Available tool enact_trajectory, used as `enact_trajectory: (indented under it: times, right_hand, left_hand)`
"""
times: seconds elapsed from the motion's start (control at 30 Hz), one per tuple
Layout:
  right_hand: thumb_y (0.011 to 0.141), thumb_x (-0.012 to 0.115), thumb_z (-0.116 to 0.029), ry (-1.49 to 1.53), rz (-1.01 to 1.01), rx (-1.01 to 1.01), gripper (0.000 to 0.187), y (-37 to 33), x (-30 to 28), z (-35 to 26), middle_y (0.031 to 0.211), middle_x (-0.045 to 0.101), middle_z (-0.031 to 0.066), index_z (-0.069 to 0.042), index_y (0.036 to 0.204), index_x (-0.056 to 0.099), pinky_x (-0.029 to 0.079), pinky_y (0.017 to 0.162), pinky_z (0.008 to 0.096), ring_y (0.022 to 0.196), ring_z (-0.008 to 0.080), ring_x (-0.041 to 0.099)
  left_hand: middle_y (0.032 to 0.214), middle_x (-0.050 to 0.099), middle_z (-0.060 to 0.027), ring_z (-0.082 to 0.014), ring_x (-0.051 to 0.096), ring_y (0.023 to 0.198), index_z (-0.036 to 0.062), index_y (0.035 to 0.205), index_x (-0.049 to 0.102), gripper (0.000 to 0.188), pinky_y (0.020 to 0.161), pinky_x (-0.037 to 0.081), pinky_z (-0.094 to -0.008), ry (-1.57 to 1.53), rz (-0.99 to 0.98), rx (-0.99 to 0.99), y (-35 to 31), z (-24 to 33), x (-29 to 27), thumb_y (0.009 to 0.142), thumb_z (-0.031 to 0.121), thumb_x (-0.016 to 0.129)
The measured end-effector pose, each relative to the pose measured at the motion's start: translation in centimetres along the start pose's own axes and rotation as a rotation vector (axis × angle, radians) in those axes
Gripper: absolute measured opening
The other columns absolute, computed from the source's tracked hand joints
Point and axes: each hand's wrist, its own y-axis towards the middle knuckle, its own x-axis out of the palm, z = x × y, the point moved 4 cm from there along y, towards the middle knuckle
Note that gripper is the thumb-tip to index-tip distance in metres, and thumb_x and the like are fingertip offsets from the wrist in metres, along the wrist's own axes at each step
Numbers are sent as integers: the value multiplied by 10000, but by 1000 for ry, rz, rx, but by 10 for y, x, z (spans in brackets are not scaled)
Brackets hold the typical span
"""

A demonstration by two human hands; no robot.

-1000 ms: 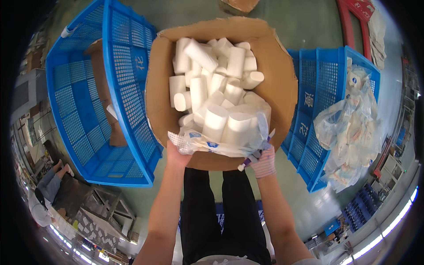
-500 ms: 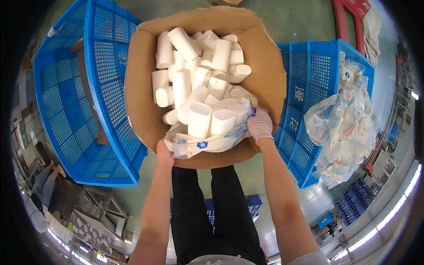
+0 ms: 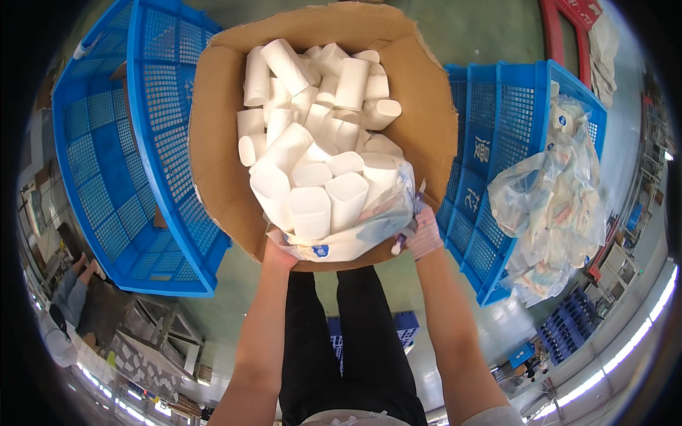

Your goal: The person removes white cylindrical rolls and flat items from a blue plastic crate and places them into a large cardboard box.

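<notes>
A large cardboard box (image 3: 437, 106) stands in front of me, heaped with white paper rolls (image 3: 310, 213). Along its near side lies a clear plastic bag (image 3: 348, 245) with a blue mark, several rolls resting in its mouth. My left hand (image 3: 279, 250) grips the bag's left edge at the box's near rim, its fingers partly hidden by the plastic. On the other side, my right hand (image 3: 426, 234), in a striped glove, is closed at the bag's right edge. A slim purple-and-white tool (image 3: 399, 245), knife-like, sticks out of that hand at both ends.
Blue mesh crates stand on both sides: the left crate (image 3: 170, 142) holds some cardboard, and the right crate (image 3: 490, 149) has crumpled plastic bags (image 3: 550, 206) hanging over it. A red metal frame (image 3: 561, 35) is at the far right. Another person (image 3: 67, 298) is at the left.
The bag's edge and both hands have moved slightly down toward me. Rolls near the bag's mouth have shifted and tipped toward the near side. More of the slim tool shows in my right hand.
</notes>
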Motion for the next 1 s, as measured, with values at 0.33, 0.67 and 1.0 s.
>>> enact_trajectory:
  times: [0.33, 0.67, 1.0]
  right_hand:
    - [799, 571, -147, 195, -82, -286, 323, -99, 15, 83, 972, 596, 49, -52, 1101, 508, 495, 737, 304, 851, 179, 584]
    - [861, 424, -100, -347, 159, -567, 315, -78, -34, -42, 1102, 532, 106, -16, 1164, 446, 435, 897, 347, 993, 237, 529]
    - [802, 499, -11, -564, 173, -1205, 327, -40, 251, -220, 875, 579, 29, -27, 1127, 535, 451, 700, 241, 776, 114, 543]
  left_hand:
    - [1155, 522, -115, -276, 517, 1049, 97, 1233, 423, 447, 898, 434, -456, 424, -721, -57, -43, -55, 62, 873, 361, 447]
    - [961, 587, -39, -115, 525, 930, 40, 1066, 542, 264, 822, 412, -269, 1025, 155, 571, -137, 85, 118, 904, 243, 494]
    - [940, 621, -206, -299, 574, 970, -18, 998, 598, 527, 855, 417, -356, 1324, 341, 741, -12, 239, 133, 916, 447, 364]
